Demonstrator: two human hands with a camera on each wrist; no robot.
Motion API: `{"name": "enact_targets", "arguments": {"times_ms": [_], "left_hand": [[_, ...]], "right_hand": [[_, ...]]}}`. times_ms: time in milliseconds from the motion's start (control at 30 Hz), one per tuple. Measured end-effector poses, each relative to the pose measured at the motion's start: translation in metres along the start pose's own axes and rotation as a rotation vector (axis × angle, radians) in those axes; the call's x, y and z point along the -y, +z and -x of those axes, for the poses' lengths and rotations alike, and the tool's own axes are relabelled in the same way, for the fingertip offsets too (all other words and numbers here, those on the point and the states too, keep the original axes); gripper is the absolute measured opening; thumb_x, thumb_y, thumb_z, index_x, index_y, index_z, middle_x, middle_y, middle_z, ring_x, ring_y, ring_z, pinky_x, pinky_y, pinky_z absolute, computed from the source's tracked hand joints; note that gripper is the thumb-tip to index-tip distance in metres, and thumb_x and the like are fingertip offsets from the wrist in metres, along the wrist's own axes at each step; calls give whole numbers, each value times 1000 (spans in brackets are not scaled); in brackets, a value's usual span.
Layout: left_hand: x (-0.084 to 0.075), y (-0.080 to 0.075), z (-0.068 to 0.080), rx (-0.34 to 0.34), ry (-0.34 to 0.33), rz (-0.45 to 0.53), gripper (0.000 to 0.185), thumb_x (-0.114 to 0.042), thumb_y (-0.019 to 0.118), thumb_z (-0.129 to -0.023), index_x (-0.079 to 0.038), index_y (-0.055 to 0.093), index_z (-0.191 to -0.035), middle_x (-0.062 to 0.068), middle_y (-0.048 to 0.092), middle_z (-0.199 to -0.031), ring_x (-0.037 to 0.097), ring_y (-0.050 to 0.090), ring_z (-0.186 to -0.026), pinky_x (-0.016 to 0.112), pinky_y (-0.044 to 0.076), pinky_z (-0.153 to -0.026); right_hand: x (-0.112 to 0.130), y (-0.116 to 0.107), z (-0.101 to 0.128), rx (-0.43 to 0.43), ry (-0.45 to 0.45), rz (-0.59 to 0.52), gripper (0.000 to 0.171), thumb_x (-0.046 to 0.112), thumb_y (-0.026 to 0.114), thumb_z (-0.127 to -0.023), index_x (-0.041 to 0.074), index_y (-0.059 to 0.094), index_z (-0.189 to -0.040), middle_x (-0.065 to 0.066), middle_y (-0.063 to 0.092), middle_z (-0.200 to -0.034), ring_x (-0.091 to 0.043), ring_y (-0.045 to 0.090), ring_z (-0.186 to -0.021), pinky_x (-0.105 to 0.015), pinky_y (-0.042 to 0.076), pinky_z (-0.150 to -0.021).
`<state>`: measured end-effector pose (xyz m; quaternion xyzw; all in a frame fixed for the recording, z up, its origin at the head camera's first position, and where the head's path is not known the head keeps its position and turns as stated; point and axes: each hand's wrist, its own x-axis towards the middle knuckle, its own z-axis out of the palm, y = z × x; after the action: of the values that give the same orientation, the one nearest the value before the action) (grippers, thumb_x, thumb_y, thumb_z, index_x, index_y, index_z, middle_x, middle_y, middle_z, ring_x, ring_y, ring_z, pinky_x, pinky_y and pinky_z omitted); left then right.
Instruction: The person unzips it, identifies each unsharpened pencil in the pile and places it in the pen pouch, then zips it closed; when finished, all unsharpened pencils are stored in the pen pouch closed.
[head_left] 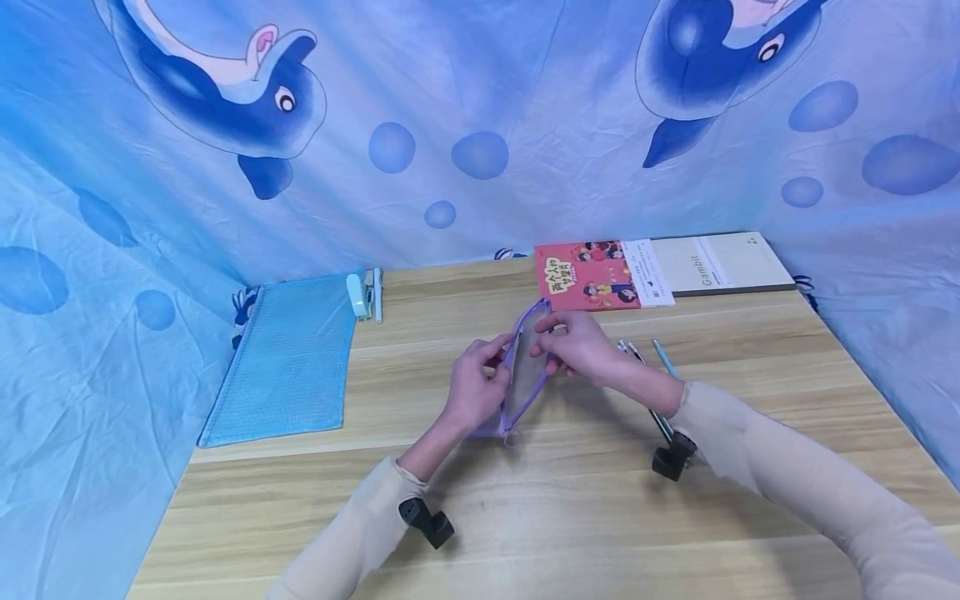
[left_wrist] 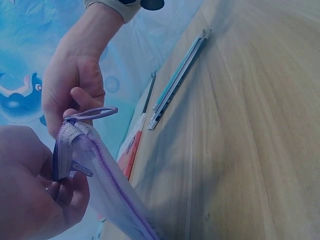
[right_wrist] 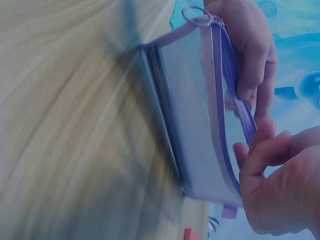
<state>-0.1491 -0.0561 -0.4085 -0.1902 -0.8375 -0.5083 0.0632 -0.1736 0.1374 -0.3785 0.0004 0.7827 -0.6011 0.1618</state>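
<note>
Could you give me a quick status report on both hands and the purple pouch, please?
Left hand grips the purple mesh pouch, held upright on the wooden table. Right hand pinches its top edge. Pens lie beside the right wrist, not obstructing.

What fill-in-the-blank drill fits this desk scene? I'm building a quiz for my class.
1. Both hands, the left hand and the right hand, hold a ____ mesh zip pouch.
2. The flat blue mesh pouch lies on the wooden table's ____ side.
3. The pink illustrated book lies ____ the hands.

Missing words: purple; left; beyond
</note>
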Motion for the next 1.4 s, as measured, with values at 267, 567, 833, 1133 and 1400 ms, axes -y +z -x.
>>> {"name": "enact_targets", "arguments": {"times_ms": [267,567,833,1133,1400], "left_hand": [[5,-6,3,28,51,13,46,17,54,-80,6,66,-124,17,62,-92,32,65,-85,26,60,-70],[10,-14,6,169,81,22,42,16,55,-83,3,71,-119,15,68,-100,26,64,-86,25,58,-65],[14,-24,6,297,122,72,33,11,58,-88,3,71,-118,16,69,-106,24,65,-88,28,59,-70],[42,-67,20,261,-138,313,34,7,50,-94,11,61,-126,30,63,-117,46,60,-109,48,52,-97],[65,-70,36,229,-133,212,44,12,64,-85,5,63,-128,23,64,-121,33,63,-102,33,57,-84]], "right_hand": [[-16,-30,2,-157,-364,394,25,2,61,-91,-7,63,-115,-17,69,-94,-28,67,-71,-32,55,-60],[-39,-50,6,-66,-640,824,54,-1,74,-83,0,55,-133,-20,55,-129,-36,59,-111,-49,56,-87],[-45,-51,13,-40,-803,814,26,1,77,-84,3,70,-109,-10,70,-106,-29,65,-101,-46,56,-87],[-39,-61,15,-138,-846,728,15,-6,74,-82,2,70,-95,-9,71,-91,-22,68,-81,-40,60,-70],[-31,-74,16,-69,-664,685,13,-5,71,-86,3,71,-98,-6,68,-90,-17,64,-76,-36,58,-66]]}}
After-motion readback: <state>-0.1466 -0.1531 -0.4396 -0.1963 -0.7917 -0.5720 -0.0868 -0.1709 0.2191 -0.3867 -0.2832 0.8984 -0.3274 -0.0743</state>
